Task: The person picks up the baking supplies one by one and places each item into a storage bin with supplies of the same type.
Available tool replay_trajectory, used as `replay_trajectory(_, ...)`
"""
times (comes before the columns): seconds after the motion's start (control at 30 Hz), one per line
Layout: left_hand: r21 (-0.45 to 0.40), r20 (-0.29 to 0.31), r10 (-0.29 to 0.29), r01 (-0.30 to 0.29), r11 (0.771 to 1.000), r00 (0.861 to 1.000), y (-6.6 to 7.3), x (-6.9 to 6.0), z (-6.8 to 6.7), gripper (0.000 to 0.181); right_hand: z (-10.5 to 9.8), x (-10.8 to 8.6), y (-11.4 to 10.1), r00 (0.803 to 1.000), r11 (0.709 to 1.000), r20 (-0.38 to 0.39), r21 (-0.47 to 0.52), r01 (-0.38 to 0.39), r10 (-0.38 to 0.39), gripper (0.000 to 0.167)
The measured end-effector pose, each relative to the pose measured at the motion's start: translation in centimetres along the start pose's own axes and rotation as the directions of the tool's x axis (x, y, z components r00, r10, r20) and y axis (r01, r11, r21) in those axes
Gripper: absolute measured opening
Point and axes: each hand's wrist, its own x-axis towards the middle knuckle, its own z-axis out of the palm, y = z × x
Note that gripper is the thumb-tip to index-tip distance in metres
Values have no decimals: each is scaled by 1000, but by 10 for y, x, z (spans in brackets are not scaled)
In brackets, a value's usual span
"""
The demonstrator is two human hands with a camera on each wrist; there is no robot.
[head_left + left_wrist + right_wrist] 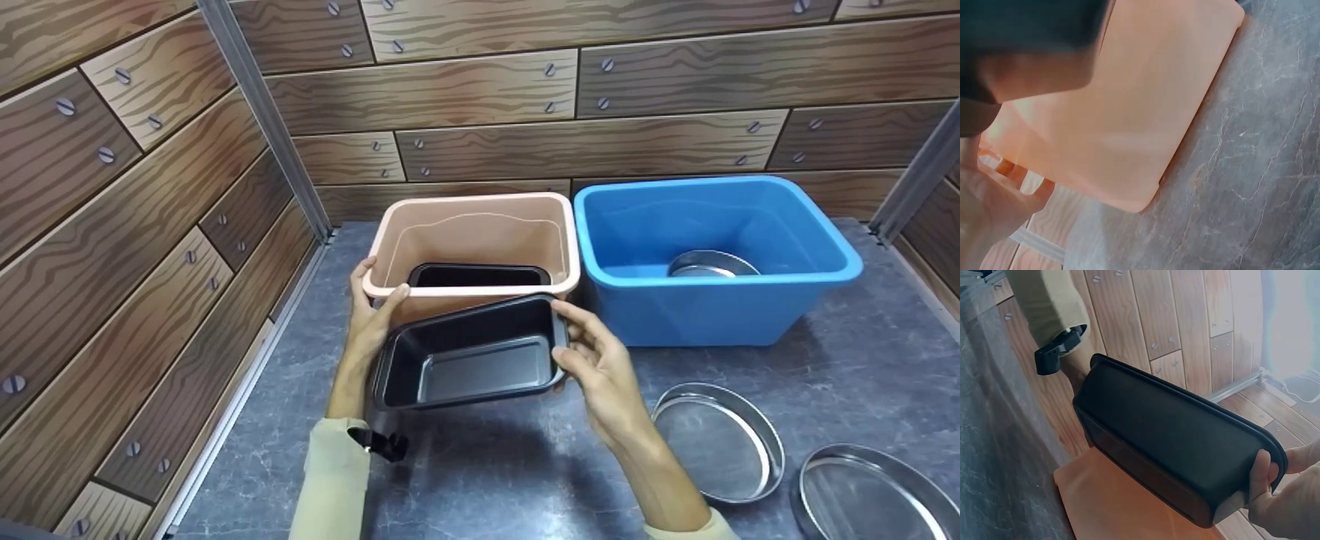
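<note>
With our right hand (600, 367) we hold a black rectangular metal loaf pan (476, 367) by its right end, the thumb on the near side of the rim and the fingers on the far side and beneath. The pan is raised above the grey marbled tabletop (277, 457), tilted so that its hollow faces us, in front of a peach-coloured rectangular plastic bin (472, 234). We cannot tell whether the pan touches the bin.

Our left hand (367, 322) grips that bin at its near left corner, thumb over the near rim and fingers round the left side. A black device (386, 444) is strapped at our left wrist, by the cuff of a pale sleeve (330, 480).

Inside the peach bin lies a second black rectangular pan (480, 276), partly hidden by the near rim. Just to its right stands a blue rectangular plastic bin (690, 313) with a round silver metal pan (712, 261) inside. At the near right, two more round silver pans, one to the left (712, 446) and one nearer to us (862, 495), lie close together on the tabletop.
</note>
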Motion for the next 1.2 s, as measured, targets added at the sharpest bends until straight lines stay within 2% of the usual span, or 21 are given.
replay_trajectory(0.27,6,3,-19,19,1000,1000,1,-1,0,75,-8,1,-11,1000,999,-11,50,-4,5,55)
replay_trajectory(0.57,-63,22,-24,26,998,999,0,-1,0,76,-14,6,-17,1000,989,-18,146,16,-14,56)
replay_trajectory(0.87,-102,52,54,-48,994,997,-8,1,-6,76,-18,11,-27,998,980,-50,192,42,-33,53)
replay_trajectory(1.2,-44,27,59,-57,997,998,-4,0,-4,81,-21,22,-30,993,973,-82,207,100,-84,49)
